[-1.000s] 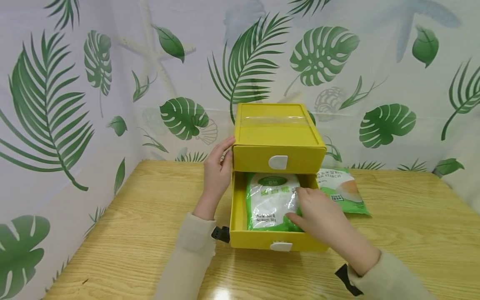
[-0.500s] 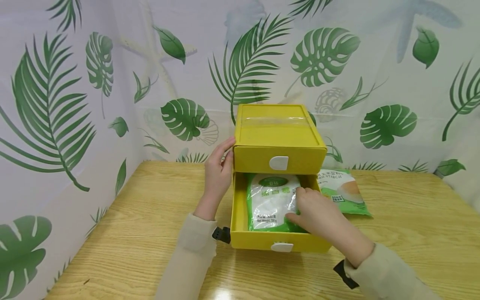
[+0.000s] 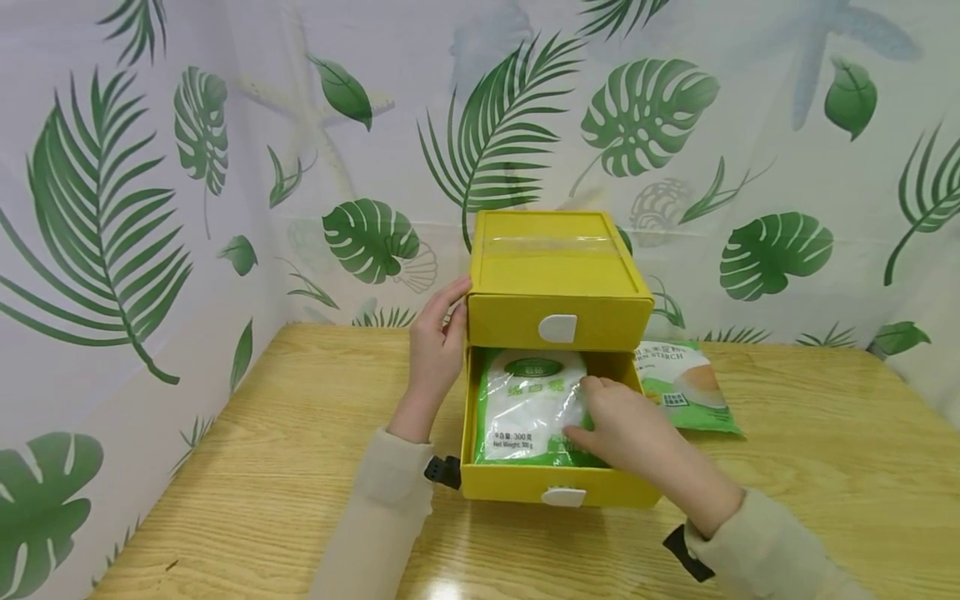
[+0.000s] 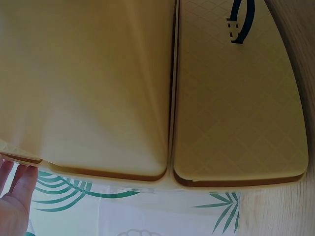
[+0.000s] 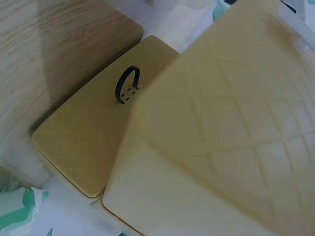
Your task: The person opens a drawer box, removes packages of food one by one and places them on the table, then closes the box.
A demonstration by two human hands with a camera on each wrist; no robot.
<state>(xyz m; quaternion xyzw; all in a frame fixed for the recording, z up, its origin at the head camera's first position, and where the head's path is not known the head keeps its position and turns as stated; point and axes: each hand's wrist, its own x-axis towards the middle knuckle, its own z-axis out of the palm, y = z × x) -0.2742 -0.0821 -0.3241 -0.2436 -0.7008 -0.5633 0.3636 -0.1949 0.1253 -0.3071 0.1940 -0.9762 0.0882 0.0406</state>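
Note:
A yellow two-drawer box (image 3: 555,250) stands on the table with its lower drawer (image 3: 517,483) pulled out. Inside that drawer a white-and-green bag of sugar (image 3: 525,412), marked 300 g, lies flat with its print facing up. My right hand (image 3: 637,425) reaches into the drawer, thumb and fingers spread apart against the bag's right side; the fingertips are partly hidden. On the box's upper left side rests my left hand (image 3: 438,333), its fingers along the edge. The left wrist view shows those fingers (image 4: 23,189) beside the yellow panels. No right fingers appear in the right wrist view.
A green-and-white bag of corn starch (image 3: 686,387) lies on the wooden table (image 3: 300,450) right of the box, partly behind it. The upper drawer front (image 3: 517,321) is pushed in. A leaf-printed cloth (image 3: 262,150) hangs behind. Black loops (image 5: 128,84) show on yellow panels in both wrist views.
The bag of sugar has slid left inside the drawer, widening the gap on its right. My right hand has shifted slightly left with it. The left hand stays on the box.

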